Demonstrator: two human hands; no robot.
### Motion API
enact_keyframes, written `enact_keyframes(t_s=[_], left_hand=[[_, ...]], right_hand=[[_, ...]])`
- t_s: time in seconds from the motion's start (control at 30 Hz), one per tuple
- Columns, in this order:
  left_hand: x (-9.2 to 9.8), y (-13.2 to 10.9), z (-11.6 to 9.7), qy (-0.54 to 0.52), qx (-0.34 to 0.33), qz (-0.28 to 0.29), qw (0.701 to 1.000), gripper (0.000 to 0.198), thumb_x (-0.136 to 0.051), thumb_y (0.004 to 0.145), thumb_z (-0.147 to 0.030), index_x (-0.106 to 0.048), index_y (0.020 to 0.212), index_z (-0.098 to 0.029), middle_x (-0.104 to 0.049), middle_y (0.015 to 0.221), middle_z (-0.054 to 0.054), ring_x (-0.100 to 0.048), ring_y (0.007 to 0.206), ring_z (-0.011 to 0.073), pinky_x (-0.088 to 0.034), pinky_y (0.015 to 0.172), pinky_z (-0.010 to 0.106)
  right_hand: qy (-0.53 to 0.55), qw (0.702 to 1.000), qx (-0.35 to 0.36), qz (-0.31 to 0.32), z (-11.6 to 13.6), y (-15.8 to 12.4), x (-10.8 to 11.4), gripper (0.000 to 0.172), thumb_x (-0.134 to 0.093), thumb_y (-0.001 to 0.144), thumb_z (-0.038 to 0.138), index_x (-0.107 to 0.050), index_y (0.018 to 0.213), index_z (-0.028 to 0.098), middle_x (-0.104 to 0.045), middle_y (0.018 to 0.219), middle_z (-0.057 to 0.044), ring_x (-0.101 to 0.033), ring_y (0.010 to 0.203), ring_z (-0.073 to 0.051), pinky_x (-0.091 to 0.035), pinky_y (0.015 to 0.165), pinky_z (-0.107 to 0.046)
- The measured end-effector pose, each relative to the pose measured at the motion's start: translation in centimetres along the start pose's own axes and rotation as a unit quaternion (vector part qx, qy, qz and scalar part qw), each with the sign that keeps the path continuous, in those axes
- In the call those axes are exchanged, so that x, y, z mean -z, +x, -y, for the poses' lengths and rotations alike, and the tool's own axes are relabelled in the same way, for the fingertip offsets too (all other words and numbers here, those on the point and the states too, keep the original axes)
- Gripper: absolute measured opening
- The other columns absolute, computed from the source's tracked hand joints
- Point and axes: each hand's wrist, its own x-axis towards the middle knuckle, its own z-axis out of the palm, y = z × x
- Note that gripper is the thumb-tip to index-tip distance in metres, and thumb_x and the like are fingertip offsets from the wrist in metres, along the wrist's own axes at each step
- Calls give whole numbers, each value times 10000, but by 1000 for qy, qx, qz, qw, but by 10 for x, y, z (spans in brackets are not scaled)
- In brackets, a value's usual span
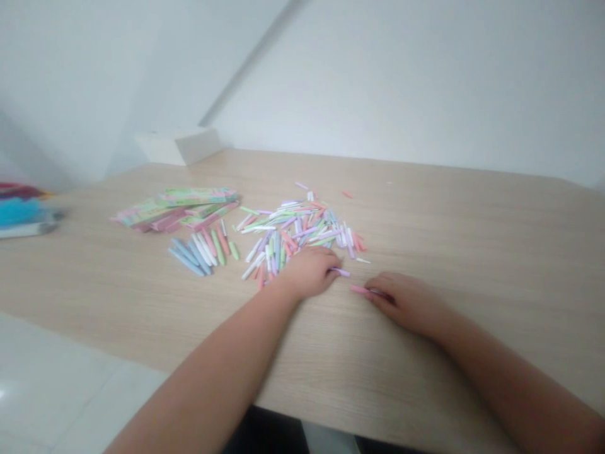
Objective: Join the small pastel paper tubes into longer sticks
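My left hand is closed on a thin purple pen-like piece, whose end sticks out to the right of the fingers. To its right, my right hand pinches a pink pen-like piece that points left toward the purple one. The two pieces are apart. A loose pile of pastel pen parts, in white, purple, green, orange and blue, spreads beyond and to the left of my left hand. Left of the pile, several thicker pastel sticks lie in a rough row. Blur hides finer detail.
Flat green-and-pink printed packets are stacked at the left of the wooden table. A white box stands by the wall. At the far left is a bright blue item. An orange piece lies behind the pile.
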Motion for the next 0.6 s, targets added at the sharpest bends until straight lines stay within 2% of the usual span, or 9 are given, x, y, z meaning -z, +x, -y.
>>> enact_keyframes(t_s=[0.13,0.27,0.33,0.4,0.47,0.6], left_hand=[[3,0,3,5,4,-7,1000,266,-491,988,-332,-717,1022,-196,-712,1043,65,-631,1051,225,-465,981,375],[5,1,-12,-8,-19,-32,999,272,-521,956,-320,-697,1134,-217,-692,1147,64,-606,1129,236,-451,1020,386],[3,2,-24,-19,-55,-11,998,280,-527,962,-380,-699,1107,-215,-694,1116,65,-613,1103,238,-462,999,383],[-1,5,-34,-7,-65,13,998,319,-523,968,-453,-709,998,-195,-695,1024,73,-630,1030,248,-481,950,393],[-6,8,-40,15,-62,23,998,327,-496,988,-429,-715,989,-186,-686,993,80,-639,1002,254,-499,884,387],[-10,11,-39,33,-71,31,996,284,-470,990,-332,-709,970,-180,-682,983,75,-652,987,248,-512,851,380]], right_hand=[[15,1000,-6,2,-2,2,2,268,-491,1018,403,-720,1054,268,-706,944,-75,-654,866,-256,-506,768,-399],[40,999,0,-10,-1,4,2,217,-532,972,278,-709,1093,245,-714,994,-91,-658,912,-261,-521,816,-413],[58,998,5,-10,0,4,1,218,-534,941,207,-695,1086,233,-710,1033,-103,-653,957,-265,-519,860,-422],[75,997,10,-6,0,2,0,233,-544,903,160,-671,1077,249,-705,1084,-110,-646,1001,-275,-513,893,-433],[89,996,-8,-7,-2,0,-3,233,-556,896,173,-629,1093,275,-708,1053,-103,-650,941,-273,-525,829,-427],[92,991,-83,-48,-11,0,-9,143,-547,953,335,-568,1064,247,-661,786,-29,-603,677,-221,-483,616,-358]])
